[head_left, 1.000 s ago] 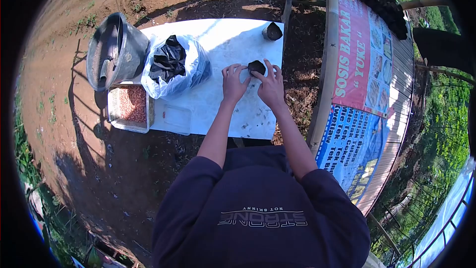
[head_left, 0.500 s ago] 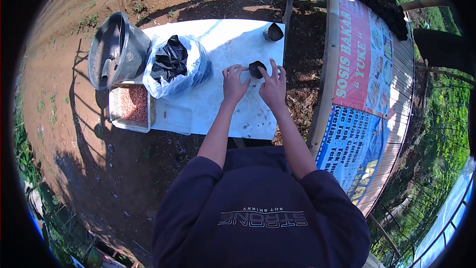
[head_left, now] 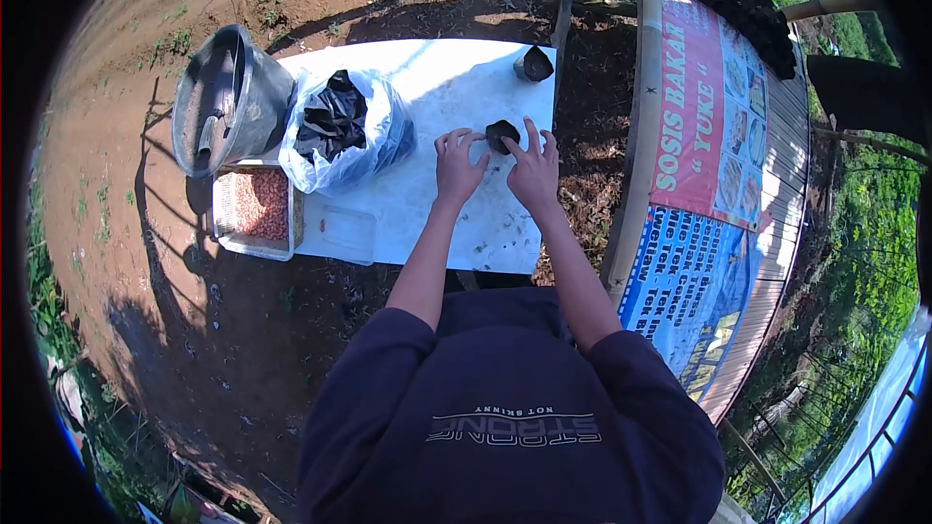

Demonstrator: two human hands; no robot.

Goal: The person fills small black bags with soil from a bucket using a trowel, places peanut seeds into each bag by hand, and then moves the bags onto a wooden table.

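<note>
A small black pot (head_left: 501, 135) filled with dark soil stands on the white table (head_left: 437, 204) between my two hands. My left hand (head_left: 458, 167) is beside it on the left, fingers apart and curved, thumb tip close to its side. At its right rim is my right hand (head_left: 533, 167), with a finger over the edge of the soil and the other fingers spread. Whether that finger presses in is too small to tell. Another black pot (head_left: 534, 64) stands near the table's far right corner.
A clear bag (head_left: 393, 131) of black plastic stands left on the table, beside a grey bucket (head_left: 250, 97). Below them are a basket (head_left: 283, 250) of reddish seeds and a clear tray (head_left: 349, 236). A wooden rail (head_left: 636, 136) with banners runs along the right.
</note>
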